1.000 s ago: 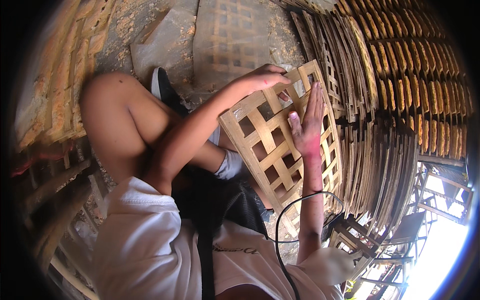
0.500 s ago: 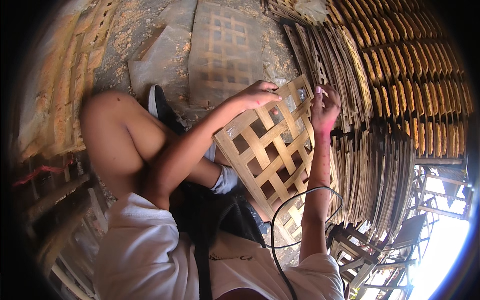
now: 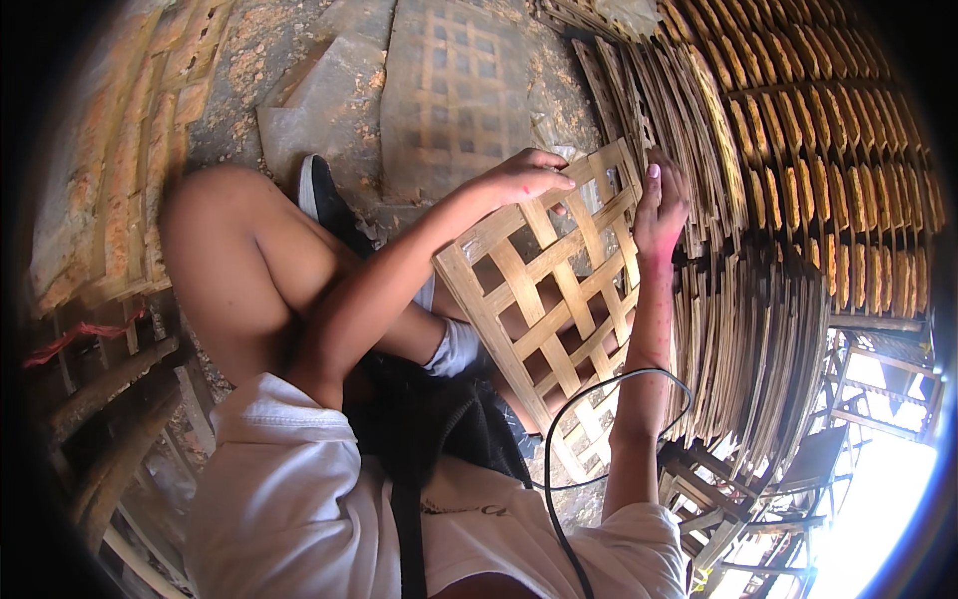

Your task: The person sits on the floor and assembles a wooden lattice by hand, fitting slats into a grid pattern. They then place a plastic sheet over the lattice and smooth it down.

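Note:
A woven bamboo rack, a lattice with open squares and flat border strips, hangs tilted over my crossed legs. Its far left edge is in my left hand, the thumb on top and the fingertips behind the lattice. At the far right corner my right hand is closed around the border, its thumb pointing up; its other fingers are partly hidden. A reddish stain marks the right wrist. A black cable loops over the rack's near right part and across my right forearm.
A plastic sheet lies over another lattice rack ahead. To the right stand closely stacked bamboo racks and tiers of yellowish pieces. Wooden frames stand at lower left. More panels lie at far left.
Both hands and the rack have shifted slightly to the right and away from me. The grip on the rack stays the same.

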Tool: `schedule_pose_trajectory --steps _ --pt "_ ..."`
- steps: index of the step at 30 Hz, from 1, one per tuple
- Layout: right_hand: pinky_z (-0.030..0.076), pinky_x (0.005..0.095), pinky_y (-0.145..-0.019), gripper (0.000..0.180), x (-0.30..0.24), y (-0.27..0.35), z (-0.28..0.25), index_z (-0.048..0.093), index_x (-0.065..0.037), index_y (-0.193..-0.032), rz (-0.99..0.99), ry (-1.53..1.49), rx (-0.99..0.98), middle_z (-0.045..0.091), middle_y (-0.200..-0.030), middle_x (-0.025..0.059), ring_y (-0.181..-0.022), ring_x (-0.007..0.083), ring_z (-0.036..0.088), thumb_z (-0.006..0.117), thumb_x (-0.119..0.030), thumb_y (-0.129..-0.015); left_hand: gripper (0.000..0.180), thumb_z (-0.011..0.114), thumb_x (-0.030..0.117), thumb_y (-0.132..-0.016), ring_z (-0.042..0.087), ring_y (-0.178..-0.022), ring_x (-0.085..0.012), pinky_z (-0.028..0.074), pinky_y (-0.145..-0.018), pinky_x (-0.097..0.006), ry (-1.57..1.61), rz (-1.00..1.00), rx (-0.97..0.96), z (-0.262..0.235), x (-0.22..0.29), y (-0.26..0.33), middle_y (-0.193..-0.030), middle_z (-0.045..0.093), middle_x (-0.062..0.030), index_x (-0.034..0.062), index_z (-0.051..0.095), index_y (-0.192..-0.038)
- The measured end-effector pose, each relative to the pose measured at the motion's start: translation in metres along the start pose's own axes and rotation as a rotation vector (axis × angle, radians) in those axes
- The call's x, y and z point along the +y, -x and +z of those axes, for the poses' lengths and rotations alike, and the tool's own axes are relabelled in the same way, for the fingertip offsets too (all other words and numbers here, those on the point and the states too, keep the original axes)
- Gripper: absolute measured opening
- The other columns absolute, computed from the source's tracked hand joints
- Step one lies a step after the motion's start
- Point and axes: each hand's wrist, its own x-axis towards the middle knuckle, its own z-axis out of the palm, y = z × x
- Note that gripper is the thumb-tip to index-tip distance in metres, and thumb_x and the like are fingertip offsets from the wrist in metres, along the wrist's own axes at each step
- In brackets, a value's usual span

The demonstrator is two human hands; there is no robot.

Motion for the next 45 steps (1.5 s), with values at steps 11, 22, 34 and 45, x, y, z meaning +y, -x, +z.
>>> schedule_pose_trajectory --steps 11,22,34,45 --pt "0.015 0.0631 -0.124 0.088 -0.161 0.092 -0.006 0.030 -0.009 -0.162 -0.142 -0.110 -0.615 0.024 -0.168 0.0230 -0.156 0.0451 0.019 0.061 -0.056 -0.095 0.036 0.070 0.022 -0.095 0.072 -0.085 -0.0140 0.056 -0.072 -0.027 -0.170 -0.010 0.116 -0.003 -0.013 -0.001 -0.109 0.072 -0.0100 -0.0020 0.069 -0.121" --pt "0.021 0.0611 -0.123 0.059 -0.178 0.093 -0.001 0.065 -0.012 -0.140 -0.093 -0.260 -0.587 0.030 -0.164 0.0249 -0.153 0.0445 0.025 0.072 -0.044 -0.090 0.047 0.073 0.024 -0.093 0.073 -0.090 -0.0166 0.057 -0.085 -0.029 0.092 -0.035 0.038 -0.003 -0.007 0.000 -0.117 0.072 -0.0113 -0.0034 0.064 -0.130" --pt "0.040 0.0529 -0.110 0.031 -0.167 0.095 0.015 0.071 -0.001 -0.098 -0.118 -0.464 -0.402 0.054 -0.136 0.0199 -0.134 0.0407 0.048 0.078 -0.029 -0.087 0.037 0.066 0.022 -0.097 0.070 -0.083 -0.0135 0.056 -0.078 -0.028 0.031 -0.129 0.100 0.011 0.003 0.015 -0.106 0.073 -0.0070 -0.0011 0.065 -0.126" --pt "0.042 0.0473 -0.110 0.040 -0.156 0.096 0.018 0.079 -0.014 -0.114 -0.133 -0.481 -0.381 0.059 -0.140 0.0111 -0.135 0.0351 0.050 0.079 -0.006 -0.074 0.036 0.065 0.023 -0.099 0.070 -0.081 -0.0125 0.055 -0.073 -0.027 -0.003 -0.087 0.056 0.010 0.009 0.017 -0.105 0.071 -0.0064 0.0008 0.063 -0.126"
